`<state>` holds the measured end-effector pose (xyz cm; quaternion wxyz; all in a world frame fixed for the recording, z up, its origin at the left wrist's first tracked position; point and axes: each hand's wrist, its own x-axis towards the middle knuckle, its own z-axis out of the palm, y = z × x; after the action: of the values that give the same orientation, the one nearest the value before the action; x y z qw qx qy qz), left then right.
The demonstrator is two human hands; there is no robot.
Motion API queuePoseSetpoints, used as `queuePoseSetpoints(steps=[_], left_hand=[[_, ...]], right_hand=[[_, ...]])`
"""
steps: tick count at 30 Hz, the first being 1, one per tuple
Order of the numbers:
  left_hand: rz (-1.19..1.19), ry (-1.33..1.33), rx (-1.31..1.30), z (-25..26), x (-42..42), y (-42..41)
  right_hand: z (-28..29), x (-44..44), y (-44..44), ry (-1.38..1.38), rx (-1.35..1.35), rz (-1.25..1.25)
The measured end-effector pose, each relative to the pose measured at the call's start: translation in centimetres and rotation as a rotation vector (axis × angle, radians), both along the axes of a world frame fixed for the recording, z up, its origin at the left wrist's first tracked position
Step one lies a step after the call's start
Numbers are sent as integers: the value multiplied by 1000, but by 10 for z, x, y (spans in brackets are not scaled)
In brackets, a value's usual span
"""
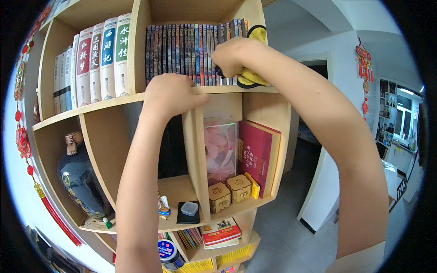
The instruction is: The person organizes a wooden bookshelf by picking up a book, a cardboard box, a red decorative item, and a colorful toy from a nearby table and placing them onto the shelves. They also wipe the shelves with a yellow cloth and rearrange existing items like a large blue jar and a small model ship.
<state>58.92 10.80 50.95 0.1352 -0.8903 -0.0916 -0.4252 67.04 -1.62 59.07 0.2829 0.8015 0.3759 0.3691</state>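
A row of thin dark-spined books (182,54) stands upright in the upper compartment of a pale wooden bookshelf (123,101). My left hand (172,94) is at the shelf board's front edge, over the lower left of that row. Its thumb points right along the edge, and the other fingers are mostly hidden. At the row's right end, my right hand (232,56) is curled around a yellow cloth with black trim (254,77). The cloth shows above and below the wrist. Fingertips of the right hand are hidden against the spines.
Thick white-spined books (107,58) fill the compartment to the left. Below are a dark vase (83,184), a clear box of pink items (221,150), a red boxed book (256,153) and wooden cubes (219,196). A doorway (307,160) lies right of the shelf.
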Motion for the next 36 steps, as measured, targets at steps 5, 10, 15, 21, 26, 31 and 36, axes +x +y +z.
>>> queuePoseSetpoints(steps=[5, 10, 15, 21, 26, 31, 36], left_hand=[[-5, -5, -20, -2, 1, 1], [-39, -110, 22, -7, 3, 5], [-53, -105, 35, -6, -1, 2], [-65, -137, 59, -10, 4, 4], [-42, -109, 53, -8, 3, 8], [10, -36, 6, -4, -1, 1], [-2, -31, 13, -4, -1, 0]], right_hand=[[-19, 4, -22, -89, -134, -213], [-15, 24, -8, -180, -136, -126], [-20, 74, 17, -345, -104, 89], [-7, 88, 32, -212, -205, 22], [-3, 77, 36, -28, -98, -10], [9, 65, 37, 196, -4, -164], [3, 88, 31, 241, 104, 109]])
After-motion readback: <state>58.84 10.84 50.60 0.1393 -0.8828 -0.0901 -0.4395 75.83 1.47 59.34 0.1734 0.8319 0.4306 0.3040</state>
